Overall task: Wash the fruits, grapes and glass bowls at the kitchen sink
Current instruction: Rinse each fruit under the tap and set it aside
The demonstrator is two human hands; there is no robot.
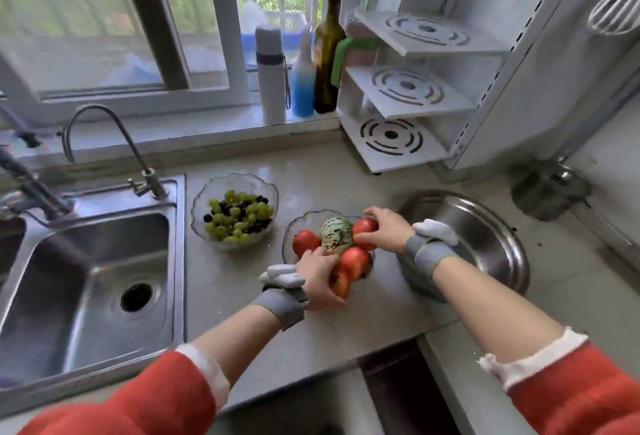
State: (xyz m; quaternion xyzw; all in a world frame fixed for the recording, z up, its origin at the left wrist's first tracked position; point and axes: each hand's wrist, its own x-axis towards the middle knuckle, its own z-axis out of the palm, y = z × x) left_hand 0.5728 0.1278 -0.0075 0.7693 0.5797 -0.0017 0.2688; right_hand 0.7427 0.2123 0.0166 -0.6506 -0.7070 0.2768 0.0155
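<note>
Countertop [242, 296]: both hands grasping red fruits; grape bowl [234, 214], steel basin [485, 226] flanking.

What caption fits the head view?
Both hands, left and right, grip red fruits in the fruit bowl beside the sink.

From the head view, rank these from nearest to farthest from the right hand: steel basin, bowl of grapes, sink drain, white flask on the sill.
1. Steel basin, directly under the right hand's wrist.
2. Bowl of grapes, to its left on the counter.
3. White flask, back on the sill.
4. Sink drain, far left.
</note>
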